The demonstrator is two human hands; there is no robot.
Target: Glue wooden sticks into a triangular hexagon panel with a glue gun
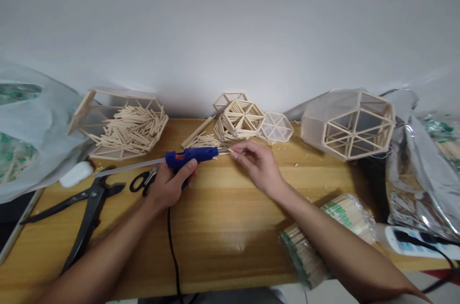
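Observation:
My left hand [167, 188] is wrapped round the handle of a blue hot glue gun [197, 154]. A long translucent glue stick [131, 167] sticks out of the gun's back end, and its nozzle points right. Between thumb and fingertips, my right hand [259, 166] pinches a short wooden stick [230, 150], its end at the nozzle tip. Whether the two touch I cannot tell. Just behind lie loose cut sticks [204, 141] and a stack of six-sided stick frames [244, 119]. Black-handled scissors [143, 181] lie beside my left wrist.
At the left are large black pliers [94, 196], a white case [76, 174] and a frame full of short sticks [131, 126]. A covered hexagonal frame [348, 126] stands back right. Bagged sticks [348, 215] lie under my right forearm, near a power strip [413, 240]. The gun's cord [172, 241] crosses the table's front edge.

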